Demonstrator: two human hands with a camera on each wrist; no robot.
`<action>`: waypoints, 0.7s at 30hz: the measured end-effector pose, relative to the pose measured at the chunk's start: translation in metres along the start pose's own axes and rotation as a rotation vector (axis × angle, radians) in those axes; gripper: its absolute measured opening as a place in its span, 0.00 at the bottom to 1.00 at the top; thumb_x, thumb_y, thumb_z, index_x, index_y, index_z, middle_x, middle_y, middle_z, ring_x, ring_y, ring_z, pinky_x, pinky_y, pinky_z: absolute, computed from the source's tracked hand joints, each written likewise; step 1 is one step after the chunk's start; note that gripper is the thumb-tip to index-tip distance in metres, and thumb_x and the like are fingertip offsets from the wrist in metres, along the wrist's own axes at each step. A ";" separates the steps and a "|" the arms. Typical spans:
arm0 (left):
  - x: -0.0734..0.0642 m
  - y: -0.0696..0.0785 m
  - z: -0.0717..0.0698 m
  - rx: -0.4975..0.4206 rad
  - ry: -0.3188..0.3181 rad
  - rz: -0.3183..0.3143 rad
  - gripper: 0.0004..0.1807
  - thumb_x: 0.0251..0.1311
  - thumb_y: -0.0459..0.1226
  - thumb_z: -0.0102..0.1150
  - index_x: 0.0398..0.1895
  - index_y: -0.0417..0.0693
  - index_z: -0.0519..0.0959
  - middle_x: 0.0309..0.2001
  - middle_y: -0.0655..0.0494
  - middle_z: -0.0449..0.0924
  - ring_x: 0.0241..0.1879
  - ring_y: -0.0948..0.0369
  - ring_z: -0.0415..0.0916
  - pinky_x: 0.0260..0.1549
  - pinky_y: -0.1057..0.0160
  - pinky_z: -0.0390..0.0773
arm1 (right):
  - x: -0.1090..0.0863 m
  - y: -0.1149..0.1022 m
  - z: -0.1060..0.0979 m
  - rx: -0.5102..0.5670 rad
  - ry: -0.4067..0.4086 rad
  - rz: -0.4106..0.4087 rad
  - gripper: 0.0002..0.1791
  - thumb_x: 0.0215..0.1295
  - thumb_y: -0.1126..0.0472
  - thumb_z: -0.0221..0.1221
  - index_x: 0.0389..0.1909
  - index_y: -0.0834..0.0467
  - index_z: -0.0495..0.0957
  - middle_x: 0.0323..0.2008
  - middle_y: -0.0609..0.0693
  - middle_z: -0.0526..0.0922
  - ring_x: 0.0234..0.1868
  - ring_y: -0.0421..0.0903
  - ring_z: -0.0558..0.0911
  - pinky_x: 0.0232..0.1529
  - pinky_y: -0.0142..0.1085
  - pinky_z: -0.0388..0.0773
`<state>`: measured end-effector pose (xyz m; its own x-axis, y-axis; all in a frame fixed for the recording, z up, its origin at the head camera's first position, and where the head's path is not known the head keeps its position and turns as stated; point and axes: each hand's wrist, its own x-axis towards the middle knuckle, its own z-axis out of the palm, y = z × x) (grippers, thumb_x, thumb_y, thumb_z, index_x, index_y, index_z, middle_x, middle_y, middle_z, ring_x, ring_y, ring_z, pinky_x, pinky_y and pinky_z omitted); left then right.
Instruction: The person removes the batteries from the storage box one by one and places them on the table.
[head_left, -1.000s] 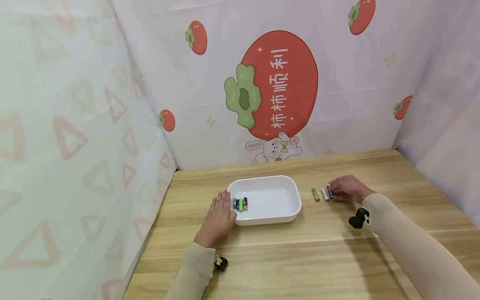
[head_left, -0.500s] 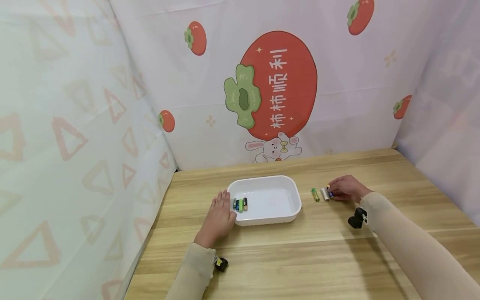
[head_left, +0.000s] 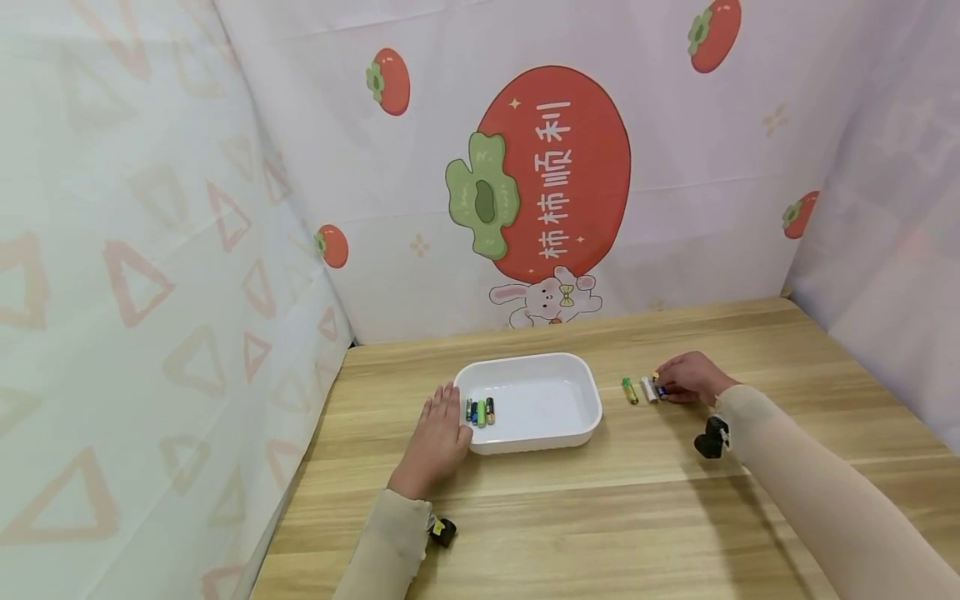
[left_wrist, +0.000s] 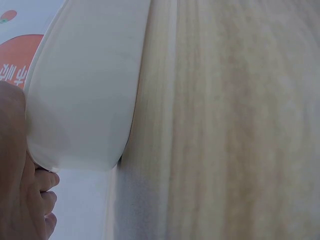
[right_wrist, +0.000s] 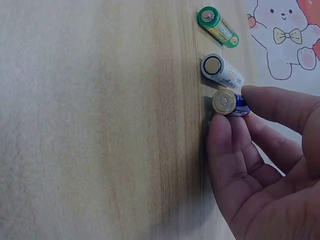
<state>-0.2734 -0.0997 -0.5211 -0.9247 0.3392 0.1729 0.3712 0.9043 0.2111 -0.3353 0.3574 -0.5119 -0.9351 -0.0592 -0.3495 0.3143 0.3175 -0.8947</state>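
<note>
My left hand (head_left: 435, 437) grips the left end of a white tray (head_left: 551, 410), thumb at the near corner and fingers along the outer side. In the left wrist view, the thumb lies over the rim and fingertips bend down beside the wall. My right hand (head_left: 693, 377) pinches a blue battery with a gold end (right_wrist: 224, 102) between thumb and fingers, low at the table. Beside it lie a white battery (right_wrist: 219, 70) and a green-and-gold battery (right_wrist: 220, 27). Fingers cover part of the blue one. Several batteries (head_left: 482, 413) sit side by side in the tray's left part.
The wooden table (head_left: 555, 525) meets a printed cloth backdrop (head_left: 420, 292) behind the tray. Another cloth (head_left: 150, 333) hangs along the left side, and one (head_left: 885, 250) closes off the right. Bare wood lies between the tray and the loose batteries.
The head view has shifted slightly. My right hand stays at the blue battery with only a tiny movement, and the left hand and the tray hold their places.
</note>
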 end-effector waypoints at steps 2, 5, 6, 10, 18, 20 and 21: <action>0.000 0.000 0.000 0.002 -0.004 -0.002 0.35 0.68 0.39 0.42 0.74 0.30 0.49 0.75 0.38 0.47 0.74 0.45 0.41 0.70 0.47 0.43 | -0.001 0.000 0.000 -0.011 0.005 -0.001 0.22 0.62 0.70 0.59 0.56 0.76 0.70 0.28 0.49 0.79 0.27 0.40 0.78 0.32 0.36 0.83; 0.001 -0.001 0.000 0.002 -0.013 -0.008 0.36 0.68 0.40 0.42 0.74 0.31 0.48 0.75 0.39 0.46 0.74 0.46 0.40 0.70 0.47 0.42 | -0.001 0.000 0.000 -0.040 0.014 0.001 0.23 0.63 0.69 0.59 0.56 0.77 0.70 0.29 0.50 0.79 0.27 0.40 0.78 0.32 0.36 0.83; 0.001 -0.001 0.000 0.001 -0.016 -0.011 0.36 0.68 0.40 0.41 0.74 0.31 0.48 0.75 0.39 0.46 0.74 0.46 0.40 0.70 0.47 0.42 | -0.002 -0.001 0.000 -0.052 0.015 0.000 0.23 0.63 0.69 0.59 0.56 0.77 0.69 0.29 0.50 0.79 0.27 0.41 0.78 0.32 0.36 0.82; 0.001 -0.001 0.002 -0.004 -0.014 -0.011 0.36 0.68 0.41 0.41 0.75 0.31 0.48 0.75 0.40 0.45 0.74 0.46 0.39 0.70 0.47 0.42 | -0.002 0.000 0.001 -0.073 0.020 -0.002 0.24 0.62 0.69 0.59 0.57 0.77 0.70 0.30 0.51 0.80 0.27 0.41 0.78 0.32 0.36 0.82; 0.001 -0.002 0.003 -0.007 -0.003 -0.006 0.36 0.68 0.40 0.41 0.75 0.31 0.48 0.75 0.39 0.46 0.74 0.46 0.40 0.70 0.47 0.42 | -0.001 0.001 0.002 -0.094 0.027 -0.011 0.25 0.62 0.69 0.59 0.57 0.77 0.70 0.30 0.50 0.80 0.28 0.41 0.78 0.31 0.36 0.82; 0.000 -0.002 0.003 -0.006 0.000 -0.001 0.36 0.68 0.40 0.41 0.74 0.31 0.48 0.75 0.38 0.46 0.74 0.46 0.40 0.70 0.47 0.43 | -0.002 0.001 0.002 -0.112 0.029 -0.016 0.25 0.62 0.69 0.59 0.58 0.77 0.69 0.31 0.51 0.80 0.28 0.41 0.78 0.32 0.36 0.82; 0.000 -0.003 0.003 -0.005 0.002 0.001 0.36 0.68 0.40 0.41 0.74 0.30 0.48 0.75 0.38 0.47 0.74 0.45 0.40 0.70 0.47 0.43 | -0.002 0.001 0.002 -0.123 0.030 -0.019 0.25 0.62 0.69 0.59 0.58 0.77 0.69 0.32 0.51 0.80 0.29 0.41 0.77 0.32 0.36 0.82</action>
<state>-0.2751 -0.1010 -0.5249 -0.9240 0.3399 0.1754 0.3729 0.9024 0.2160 -0.3328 0.3558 -0.5133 -0.9457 -0.0380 -0.3228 0.2761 0.4300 -0.8596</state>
